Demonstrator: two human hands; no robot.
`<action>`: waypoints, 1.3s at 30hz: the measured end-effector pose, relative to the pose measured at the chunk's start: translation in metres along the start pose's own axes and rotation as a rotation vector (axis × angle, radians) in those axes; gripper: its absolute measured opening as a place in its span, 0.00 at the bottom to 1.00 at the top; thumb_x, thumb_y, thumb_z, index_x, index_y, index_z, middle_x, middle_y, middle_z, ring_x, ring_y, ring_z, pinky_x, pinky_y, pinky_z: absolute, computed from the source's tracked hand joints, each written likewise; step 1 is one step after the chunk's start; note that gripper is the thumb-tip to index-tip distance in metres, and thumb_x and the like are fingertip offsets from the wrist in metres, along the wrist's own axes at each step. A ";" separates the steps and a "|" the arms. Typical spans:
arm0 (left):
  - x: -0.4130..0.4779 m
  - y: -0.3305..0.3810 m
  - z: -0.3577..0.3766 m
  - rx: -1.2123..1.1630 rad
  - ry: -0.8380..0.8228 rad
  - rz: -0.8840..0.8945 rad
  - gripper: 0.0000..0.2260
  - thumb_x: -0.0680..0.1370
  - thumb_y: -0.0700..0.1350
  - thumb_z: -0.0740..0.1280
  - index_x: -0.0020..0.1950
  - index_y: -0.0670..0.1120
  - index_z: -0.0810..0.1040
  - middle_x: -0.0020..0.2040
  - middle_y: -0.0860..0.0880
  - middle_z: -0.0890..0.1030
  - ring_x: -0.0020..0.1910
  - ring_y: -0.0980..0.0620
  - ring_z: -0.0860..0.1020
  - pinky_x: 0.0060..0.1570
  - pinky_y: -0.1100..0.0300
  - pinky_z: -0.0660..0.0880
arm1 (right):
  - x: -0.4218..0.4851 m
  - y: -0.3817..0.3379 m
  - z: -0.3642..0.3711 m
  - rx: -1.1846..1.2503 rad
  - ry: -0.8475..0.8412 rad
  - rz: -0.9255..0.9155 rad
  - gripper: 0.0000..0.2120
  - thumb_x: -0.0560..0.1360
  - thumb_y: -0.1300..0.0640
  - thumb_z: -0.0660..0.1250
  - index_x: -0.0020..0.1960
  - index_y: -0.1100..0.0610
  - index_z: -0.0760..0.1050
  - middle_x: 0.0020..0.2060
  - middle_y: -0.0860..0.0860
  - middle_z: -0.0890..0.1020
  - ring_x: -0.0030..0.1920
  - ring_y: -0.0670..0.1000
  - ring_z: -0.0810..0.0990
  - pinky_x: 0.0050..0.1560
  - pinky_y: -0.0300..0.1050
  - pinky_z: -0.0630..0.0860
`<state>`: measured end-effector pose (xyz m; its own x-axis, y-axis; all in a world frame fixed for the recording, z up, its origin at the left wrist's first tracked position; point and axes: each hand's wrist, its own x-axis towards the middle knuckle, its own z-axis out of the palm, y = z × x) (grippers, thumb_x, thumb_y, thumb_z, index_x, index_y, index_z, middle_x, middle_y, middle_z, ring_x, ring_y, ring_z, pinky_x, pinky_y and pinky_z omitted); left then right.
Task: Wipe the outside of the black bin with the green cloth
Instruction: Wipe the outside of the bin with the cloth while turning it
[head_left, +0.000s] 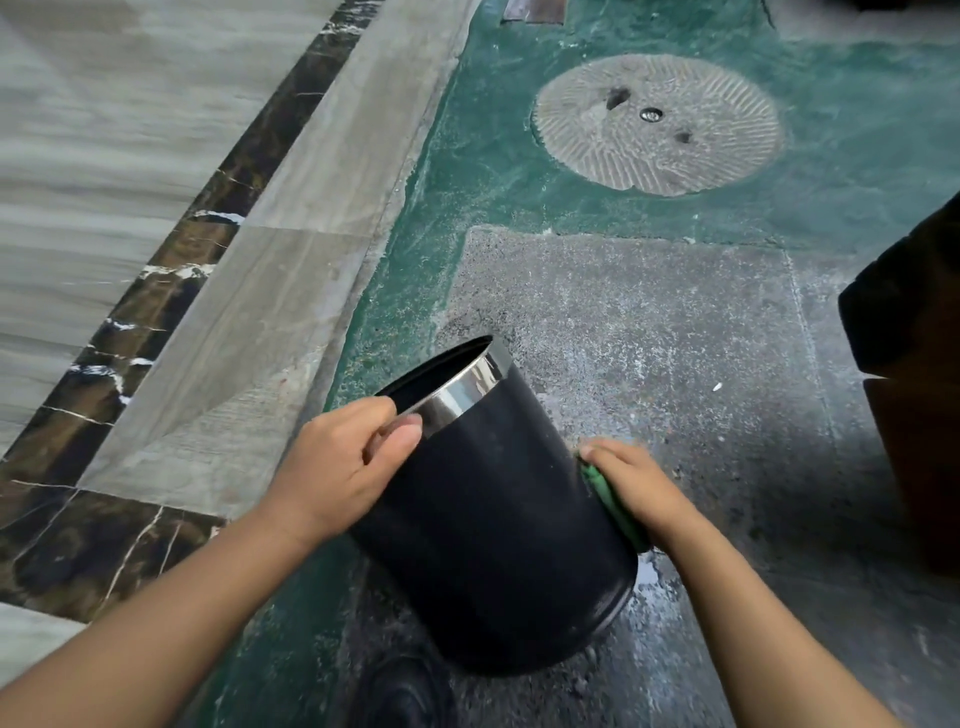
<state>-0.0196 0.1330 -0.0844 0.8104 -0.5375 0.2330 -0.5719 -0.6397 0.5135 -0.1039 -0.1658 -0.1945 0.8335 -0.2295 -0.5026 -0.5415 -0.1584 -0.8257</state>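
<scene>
A round black bin (498, 525) with a shiny metal rim band is tilted, its mouth turned up and to the left, its base toward the wet ground. My left hand (337, 462) grips the rim, thumb on the outside and fingers curled over the edge. My right hand (631, 488) presses a folded green cloth (615, 506) flat against the bin's right outer wall. Only a strip of the cloth shows under my palm.
The bin is over rough grey concrete (649, 338) that is wet near its base. Green-painted floor with a round stone disc (657, 124) lies beyond. Marble tiles (156, 234) run along the left. A large dark object (914, 374) stands at the right edge.
</scene>
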 end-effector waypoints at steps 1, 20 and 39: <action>0.005 0.003 -0.001 0.002 0.014 -0.023 0.20 0.79 0.57 0.58 0.32 0.45 0.65 0.28 0.53 0.66 0.30 0.53 0.68 0.32 0.60 0.64 | -0.010 -0.002 0.005 -0.006 0.007 -0.037 0.09 0.79 0.58 0.65 0.45 0.55 0.84 0.44 0.50 0.87 0.45 0.45 0.81 0.47 0.32 0.74; 0.068 0.057 0.010 0.246 -0.107 -0.101 0.31 0.74 0.66 0.61 0.23 0.44 0.59 0.20 0.49 0.62 0.24 0.47 0.65 0.28 0.56 0.57 | -0.104 0.029 0.128 0.335 0.414 0.078 0.14 0.80 0.55 0.61 0.50 0.41 0.82 0.46 0.39 0.86 0.50 0.37 0.81 0.50 0.36 0.75; 0.128 0.044 0.012 0.063 0.017 -0.226 0.30 0.76 0.61 0.63 0.24 0.43 0.58 0.21 0.48 0.60 0.25 0.45 0.62 0.29 0.54 0.59 | -0.097 -0.084 0.103 -0.648 0.505 -0.791 0.23 0.78 0.49 0.64 0.72 0.54 0.73 0.75 0.52 0.70 0.75 0.56 0.67 0.69 0.58 0.70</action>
<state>0.0568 0.0292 -0.0420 0.9207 -0.3673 0.1320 -0.3816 -0.7761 0.5020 -0.1284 -0.0310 -0.1031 0.9064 -0.1818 0.3813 0.0388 -0.8630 -0.5036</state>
